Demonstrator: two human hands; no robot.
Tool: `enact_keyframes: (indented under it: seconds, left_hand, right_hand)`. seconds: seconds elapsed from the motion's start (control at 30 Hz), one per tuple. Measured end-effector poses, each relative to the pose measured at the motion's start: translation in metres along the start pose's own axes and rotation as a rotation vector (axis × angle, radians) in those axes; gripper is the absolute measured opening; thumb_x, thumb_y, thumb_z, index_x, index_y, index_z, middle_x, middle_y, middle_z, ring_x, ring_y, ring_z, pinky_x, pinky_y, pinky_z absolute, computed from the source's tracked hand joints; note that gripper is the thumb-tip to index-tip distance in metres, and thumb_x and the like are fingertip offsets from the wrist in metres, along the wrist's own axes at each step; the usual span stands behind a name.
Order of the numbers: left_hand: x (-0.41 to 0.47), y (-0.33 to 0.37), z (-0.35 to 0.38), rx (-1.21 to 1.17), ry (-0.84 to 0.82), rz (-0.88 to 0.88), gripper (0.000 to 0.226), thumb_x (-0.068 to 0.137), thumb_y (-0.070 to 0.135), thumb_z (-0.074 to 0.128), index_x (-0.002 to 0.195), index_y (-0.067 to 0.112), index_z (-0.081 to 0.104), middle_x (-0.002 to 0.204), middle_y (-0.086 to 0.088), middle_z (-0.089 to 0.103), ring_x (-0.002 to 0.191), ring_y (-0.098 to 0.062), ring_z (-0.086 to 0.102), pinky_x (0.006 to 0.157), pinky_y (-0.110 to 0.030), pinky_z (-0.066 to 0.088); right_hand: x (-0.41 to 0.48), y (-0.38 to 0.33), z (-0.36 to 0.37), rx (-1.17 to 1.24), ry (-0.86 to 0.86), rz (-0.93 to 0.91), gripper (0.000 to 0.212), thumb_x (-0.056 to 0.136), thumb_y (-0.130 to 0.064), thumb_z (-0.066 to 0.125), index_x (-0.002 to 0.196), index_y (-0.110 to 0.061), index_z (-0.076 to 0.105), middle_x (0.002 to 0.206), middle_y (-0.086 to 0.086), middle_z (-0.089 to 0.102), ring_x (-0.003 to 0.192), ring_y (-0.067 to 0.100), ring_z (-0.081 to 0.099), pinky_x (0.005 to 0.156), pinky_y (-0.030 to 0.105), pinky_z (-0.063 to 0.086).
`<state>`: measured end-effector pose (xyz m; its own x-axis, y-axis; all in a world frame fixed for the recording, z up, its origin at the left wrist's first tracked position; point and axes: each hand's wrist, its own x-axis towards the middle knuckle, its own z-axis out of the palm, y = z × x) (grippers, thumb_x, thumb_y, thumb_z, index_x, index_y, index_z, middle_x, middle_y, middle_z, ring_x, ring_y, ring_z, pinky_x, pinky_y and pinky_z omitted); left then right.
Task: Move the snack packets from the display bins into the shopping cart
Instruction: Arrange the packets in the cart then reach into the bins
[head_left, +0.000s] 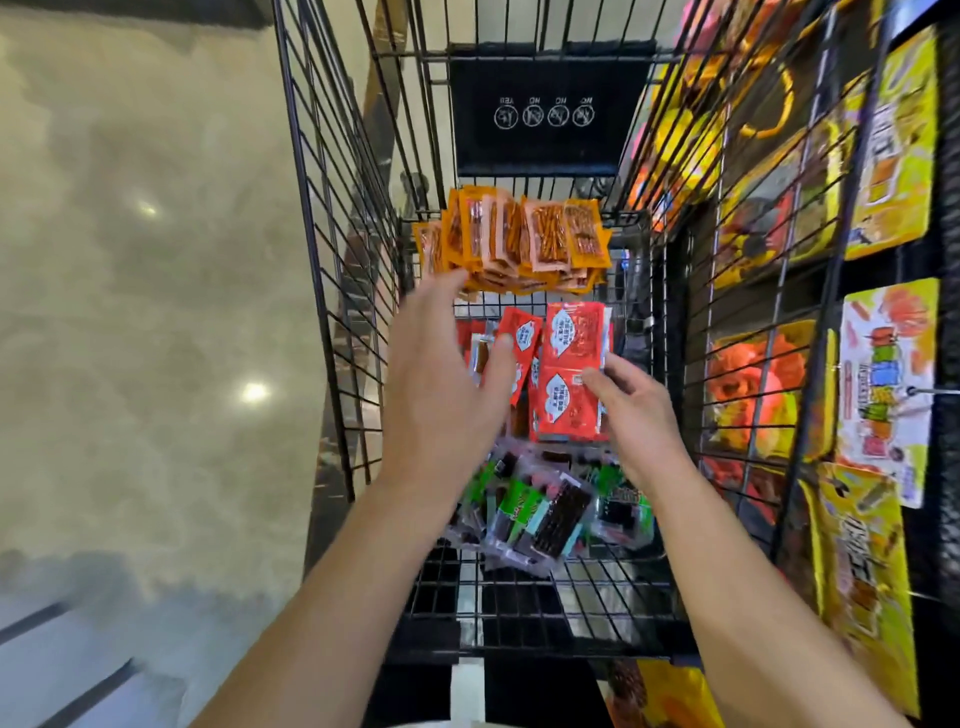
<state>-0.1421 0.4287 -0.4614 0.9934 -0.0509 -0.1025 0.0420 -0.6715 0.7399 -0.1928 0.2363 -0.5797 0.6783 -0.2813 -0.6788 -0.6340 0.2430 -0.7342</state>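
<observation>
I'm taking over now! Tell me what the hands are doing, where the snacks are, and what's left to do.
Left hand: open, fingers spread, over the red packets, holding nothing.
Right hand: fingertips on the right edge of the red packets; I cannot tell whether it is pinching them.
In the cart: orange packets at the far end, red ones in the middle, green packets nearest.
Done: three piles are already in the cart.
Left: probably let go of the red pile, then fetch more. Yellow packets sit on the display to the right, outside the cart.
</observation>
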Motion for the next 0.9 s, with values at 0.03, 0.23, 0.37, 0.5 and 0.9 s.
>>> enact_keyframes:
  seconds: [0.03,0.23,0.37,0.5,0.9]
  left_hand:
    - [0.001,-0.003,0.015,-0.067,-0.112,-0.121,0.065,0.098,0.043,0.068,0.153,0.023,0.04,0.15,0.006,0.05,0.139,-0.009,0.045,0.117,-0.038,0.041]
    - [0.016,-0.063,0.08,-0.602,-0.488,-0.867,0.058,0.089,0.051,0.081,0.134,0.019,0.063,0.124,-0.005,0.077,0.104,-0.022,0.077,0.093,-0.044,0.063]
    - [0.012,-0.097,0.097,-0.871,-0.397,-0.958,0.02,0.101,0.025,0.071,0.119,0.016,0.074,0.102,-0.008,0.083,0.085,-0.023,0.081,0.063,-0.034,0.064]
    - [0.011,-0.115,0.1,-0.866,-0.277,-0.899,0.01,0.105,0.02,0.066,0.113,0.02,0.072,0.1,-0.004,0.083,0.086,-0.02,0.081,0.064,-0.031,0.063]
    - [0.009,-0.132,0.109,-0.854,-0.197,-0.8,0.019,0.099,0.024,0.075,0.115,0.025,0.065,0.102,-0.006,0.082,0.084,-0.028,0.081,0.069,-0.045,0.066]
  right_hand:
    - [0.0,0.001,0.002,0.026,-0.032,0.01,0.034,0.101,-0.018,0.066,0.134,-0.015,0.066,0.123,0.002,0.075,0.109,0.02,0.074,0.093,0.043,0.061]
    - [0.001,0.023,0.026,0.128,-0.209,0.076,0.038,0.098,-0.009,0.068,0.136,-0.011,0.065,0.125,0.009,0.073,0.113,0.027,0.071,0.095,0.045,0.058]
    - [0.006,0.034,0.048,-0.075,-0.172,-0.006,0.019,0.092,-0.007,0.075,0.101,-0.024,0.074,0.085,-0.008,0.078,0.083,0.008,0.072,0.081,0.032,0.061]
    - [0.029,0.037,0.04,-0.308,0.008,-0.063,0.017,0.09,-0.031,0.079,0.103,-0.022,0.074,0.088,-0.012,0.072,0.084,0.001,0.067,0.078,0.026,0.054]
    - [0.089,0.069,0.022,-1.034,0.417,0.122,0.093,0.078,-0.069,0.076,0.138,-0.006,0.044,0.135,0.014,0.041,0.129,0.033,0.039,0.105,0.05,0.042]
